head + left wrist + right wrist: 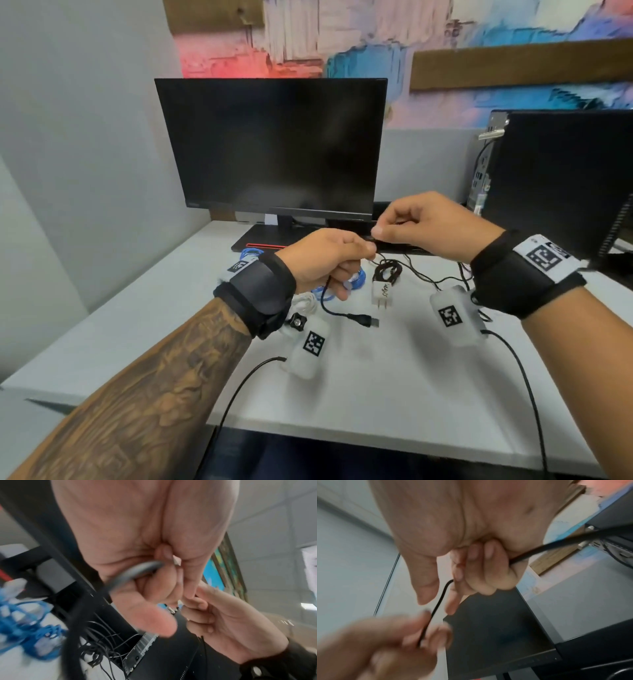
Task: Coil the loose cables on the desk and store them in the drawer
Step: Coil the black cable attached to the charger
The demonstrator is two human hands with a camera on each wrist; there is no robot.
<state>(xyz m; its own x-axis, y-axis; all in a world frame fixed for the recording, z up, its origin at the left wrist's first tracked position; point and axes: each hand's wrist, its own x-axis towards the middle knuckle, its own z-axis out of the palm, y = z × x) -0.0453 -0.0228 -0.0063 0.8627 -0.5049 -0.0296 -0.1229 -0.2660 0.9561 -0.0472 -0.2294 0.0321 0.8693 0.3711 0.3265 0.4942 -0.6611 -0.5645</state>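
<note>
Above the white desk point(394, 387) both hands hold one black USB cable point(330, 306). My left hand point(359, 253) grips it in curled fingers, and its USB plug point(371, 321) dangles below. My right hand point(380, 233) pinches the same cable just right of the left. In the right wrist view the cable point(436, 607) runs from my right hand's curled fingers point(488, 566) down to my left hand point(393, 642). The left wrist view has the cable point(135, 572) looping out of the left fist. No drawer is in view.
Blue cable coils point(251, 255) and a white cable point(305, 301) lie behind my left wrist. A white charger point(382, 293) with a dark wound cord lies mid-desk, among thin black wires point(428, 277). A monitor point(274, 147) stands behind, a PC tower point(561, 178) at right.
</note>
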